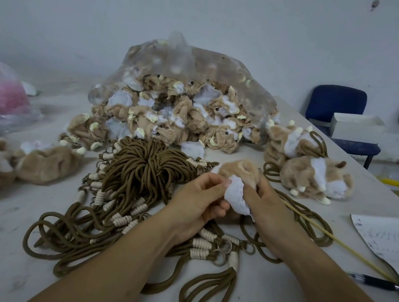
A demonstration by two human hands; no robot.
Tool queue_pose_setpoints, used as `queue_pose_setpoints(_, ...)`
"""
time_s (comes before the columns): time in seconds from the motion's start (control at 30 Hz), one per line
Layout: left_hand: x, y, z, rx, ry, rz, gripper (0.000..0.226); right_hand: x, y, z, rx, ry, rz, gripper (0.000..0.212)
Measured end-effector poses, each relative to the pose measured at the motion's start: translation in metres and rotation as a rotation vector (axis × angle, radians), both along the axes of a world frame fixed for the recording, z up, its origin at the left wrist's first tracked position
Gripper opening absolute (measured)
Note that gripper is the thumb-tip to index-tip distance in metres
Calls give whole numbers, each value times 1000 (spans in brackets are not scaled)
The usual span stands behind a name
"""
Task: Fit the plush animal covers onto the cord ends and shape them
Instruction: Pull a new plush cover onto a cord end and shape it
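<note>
A tan-and-white plush animal cover (243,171) is being held just right of the frame's centre, above the grey table (16,218). The left hand (199,204) is pinching the cover's white fabric edge between thumb and curled fingers. The right hand (266,213) is gripping the other side, with its fingers curled into the plush. Beneath and to the left of both hands, a tangled bundle of brown cords with cream-wrapped ends and metal rings (140,169) is lying spread across the table. A thin wooden stick (331,236) is lying diagonally at the right, near a black pen (376,281) and a written sheet of paper (389,239). Stuffed tan-and-white plush animals (312,178) are sitting at middle right. A clear plastic bag of limp plush covers (186,101) is spilling open at upper centre.
</note>
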State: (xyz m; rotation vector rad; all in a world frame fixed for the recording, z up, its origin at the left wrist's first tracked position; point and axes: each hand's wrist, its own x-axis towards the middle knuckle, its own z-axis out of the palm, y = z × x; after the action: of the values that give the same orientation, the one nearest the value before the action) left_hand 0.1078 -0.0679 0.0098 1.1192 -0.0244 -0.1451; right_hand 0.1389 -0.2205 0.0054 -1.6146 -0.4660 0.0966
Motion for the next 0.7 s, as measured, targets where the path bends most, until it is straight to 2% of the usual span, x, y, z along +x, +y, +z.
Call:
queue_pose_setpoints(0.1, 0, -1, -1, 119, -50, 25, 27, 1, 0, -2, -29, -2, -10, 17)
queue_pose_setpoints(0.27, -2, -3, -3, 421, -118, 204, 22, 4, 4, -8, 12, 67, 31, 33)
queue_pose_setpoints(0.4, -3, -5, -4, 546, -176, 315, 20, 4, 5, -8, -27, 39, 47, 33)
queue_pose_setpoints(0.53, -2, -3, -4, 459, -176, 272, 14, 7, 2, -7, 47, 89, 80, 21)
queue_pose_setpoints(0.7, 0, 2, -4, 271, -122, 130, 9, 9, -2, -6, 52, 138, 86, 23)
